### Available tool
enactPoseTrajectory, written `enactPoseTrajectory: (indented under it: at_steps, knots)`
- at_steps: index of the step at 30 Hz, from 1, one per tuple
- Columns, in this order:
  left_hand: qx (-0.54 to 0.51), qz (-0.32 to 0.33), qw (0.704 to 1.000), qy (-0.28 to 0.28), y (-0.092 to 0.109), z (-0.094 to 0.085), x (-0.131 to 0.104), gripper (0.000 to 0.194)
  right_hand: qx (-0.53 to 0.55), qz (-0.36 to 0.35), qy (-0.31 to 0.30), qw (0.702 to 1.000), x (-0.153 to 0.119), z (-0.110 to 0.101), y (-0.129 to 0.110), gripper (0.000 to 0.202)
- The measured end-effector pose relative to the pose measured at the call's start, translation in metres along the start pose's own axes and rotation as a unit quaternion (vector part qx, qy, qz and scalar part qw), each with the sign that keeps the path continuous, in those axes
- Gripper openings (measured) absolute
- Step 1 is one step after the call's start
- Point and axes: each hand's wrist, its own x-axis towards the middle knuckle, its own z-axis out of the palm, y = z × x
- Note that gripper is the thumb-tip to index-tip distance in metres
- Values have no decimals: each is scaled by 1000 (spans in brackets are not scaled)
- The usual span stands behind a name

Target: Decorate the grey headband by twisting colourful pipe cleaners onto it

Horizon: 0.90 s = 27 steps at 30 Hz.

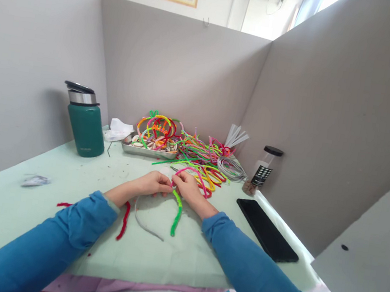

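Both hands meet over the middle of the table, fingertips nearly touching. My left hand is closed in a pinch on a thin grey band, whose bare end curves down below it. Fuzzy green pipe cleaner covers the length hanging beneath my fingertips, lime at the top and darker lower down. My right hand is closed on a pink pipe cleaner that loops up and over its back. The exact pinch points are partly hidden by the fingers. A red pipe cleaner lies near my left wrist.
Behind the hands stand a metal tray with colourful wrapped hoops and a heap of pipe cleaners. Coiled grey wire, a clear jar and a black phone are right; a green bottle is left. Grey partitions surround the table.
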Motion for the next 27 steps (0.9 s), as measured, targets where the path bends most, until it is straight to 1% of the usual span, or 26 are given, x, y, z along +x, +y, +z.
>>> enactPoseTrajectory:
  at_steps: [7, 20, 27]
  knots:
    - [-2, 3, 1000, -3, -2, 0, 1, 42, -4, 0, -7, 1000, 0, -1, -1, 20]
    - [-3, -9, 1000, -1, -1, 1, 1, 44, 2, 10, 1, 1000, -1, 0, -3, 17]
    - [3, -7, 1000, 0, 0, 1, 0, 45, -7, 0, -3, 1000, 0, 0, 0, 18]
